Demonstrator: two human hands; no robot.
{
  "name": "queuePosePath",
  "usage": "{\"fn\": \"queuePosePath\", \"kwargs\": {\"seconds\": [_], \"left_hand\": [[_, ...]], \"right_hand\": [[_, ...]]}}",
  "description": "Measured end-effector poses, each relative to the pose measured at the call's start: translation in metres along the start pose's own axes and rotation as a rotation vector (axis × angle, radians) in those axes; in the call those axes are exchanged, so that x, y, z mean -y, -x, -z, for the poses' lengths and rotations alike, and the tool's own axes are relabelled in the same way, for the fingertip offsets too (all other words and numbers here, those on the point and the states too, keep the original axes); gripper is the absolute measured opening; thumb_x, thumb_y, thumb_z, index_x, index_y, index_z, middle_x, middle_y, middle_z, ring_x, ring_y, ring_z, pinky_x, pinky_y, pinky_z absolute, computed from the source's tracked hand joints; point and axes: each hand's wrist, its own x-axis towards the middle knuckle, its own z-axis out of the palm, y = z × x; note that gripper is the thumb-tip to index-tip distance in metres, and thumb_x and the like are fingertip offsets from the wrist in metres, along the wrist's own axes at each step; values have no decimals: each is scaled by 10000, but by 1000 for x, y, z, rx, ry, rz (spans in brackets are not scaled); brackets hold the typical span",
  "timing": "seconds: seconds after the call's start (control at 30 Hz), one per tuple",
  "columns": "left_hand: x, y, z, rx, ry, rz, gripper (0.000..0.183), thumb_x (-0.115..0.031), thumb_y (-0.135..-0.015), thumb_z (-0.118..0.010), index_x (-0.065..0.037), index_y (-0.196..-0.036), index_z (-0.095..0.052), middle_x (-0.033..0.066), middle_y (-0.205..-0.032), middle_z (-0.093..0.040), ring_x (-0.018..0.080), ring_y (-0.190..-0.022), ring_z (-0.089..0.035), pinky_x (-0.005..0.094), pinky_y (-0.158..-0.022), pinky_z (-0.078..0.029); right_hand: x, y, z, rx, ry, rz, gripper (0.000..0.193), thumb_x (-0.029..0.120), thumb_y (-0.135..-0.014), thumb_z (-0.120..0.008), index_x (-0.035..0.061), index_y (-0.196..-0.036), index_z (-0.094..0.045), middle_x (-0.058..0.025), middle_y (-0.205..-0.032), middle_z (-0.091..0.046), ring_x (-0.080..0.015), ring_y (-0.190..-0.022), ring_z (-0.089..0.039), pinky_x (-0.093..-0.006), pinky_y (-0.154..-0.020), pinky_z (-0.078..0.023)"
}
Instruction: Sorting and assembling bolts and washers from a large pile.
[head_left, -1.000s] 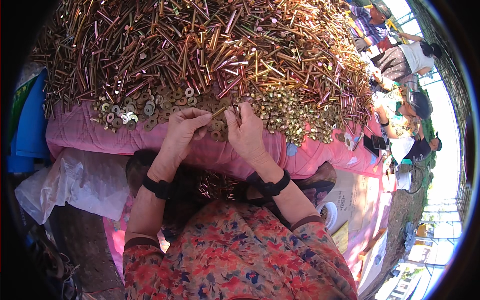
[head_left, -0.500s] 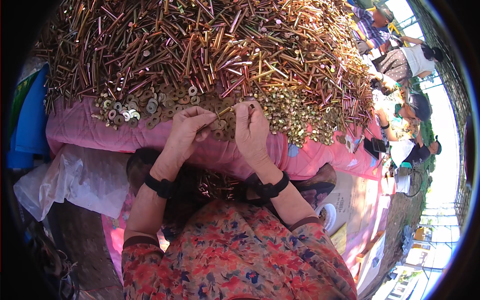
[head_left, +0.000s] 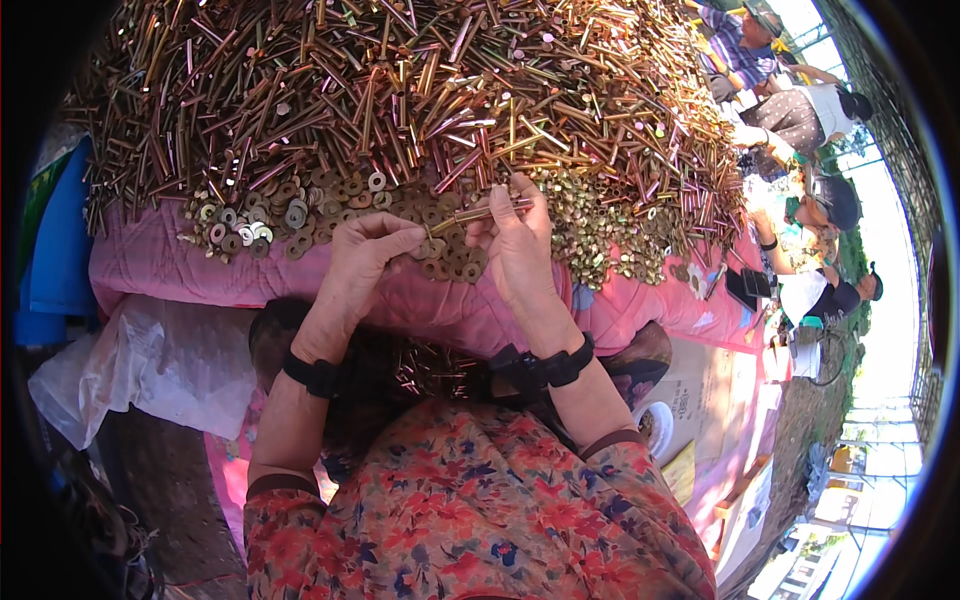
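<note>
My right hand is closed around a slim metal bolt, brass-coloured at its left end and reddish toward the fingers. That end points left at my left hand, whose thumb and forefinger are pinched on a thin edge that looks like a washer. Bolt tip and washer meet or nearly meet; which, I cannot tell. Under and behind the hands lie loose flat washers. Small brass-coloured nuts are heaped to the right. A large pile of long bolts rises beyond them.
A pink quilted cloth covers the work surface. At left are a blue container and clear plastic sheeting. A dark phone-like object lies at the right edge. A white bowl stands low right. Several people sit beyond.
My right hand has moved slightly right and turned, showing more of the bolt. My left hand has shifted a little left, and its fingers now pinch near the bolt's tip.
</note>
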Motion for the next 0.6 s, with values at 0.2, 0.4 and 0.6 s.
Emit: {"fn": "queuePosePath", "kwargs": {"seconds": [0.2, 0.4, 0.6], "left_hand": [[3, -1, 2, 32, -79, -58, 56, -91, -792, -683, -44, -787, -653, 3, -661, -612, 44, -500, -485, 164, -444, -332], [0, -1, -14, -120, -2, 74, 156, -207, -843, -631, -53, -868, -637, -16, -732, -601, 47, -532, -489, 162, -447, -322], [-1, -2, 0, -68, -45, 168, 127, -174, -823, -661, -50, -847, -649, -25, -656, -560, 35, -482, -437, 171, -420, -286]], "right_hand": [[-4, 2, 7, 67, 55, -65, 417, 228, -901, -589, -7, -1186, -396, -78, -871, -545, -130, -642, -576, -252, -551, -509], [-23, 18, -6, 176, 105, -109, 345, 271, -945, -505, 8, -1164, -462, -101, -906, -574, -145, -659, -591, -251, -588, -494], [-15, 5, 4, 162, 895, 592, 258, 223, -935, -481, -2, -1021, -572, -172, -933, -591, -342, -806, -593, -376, -688, -469]]}}
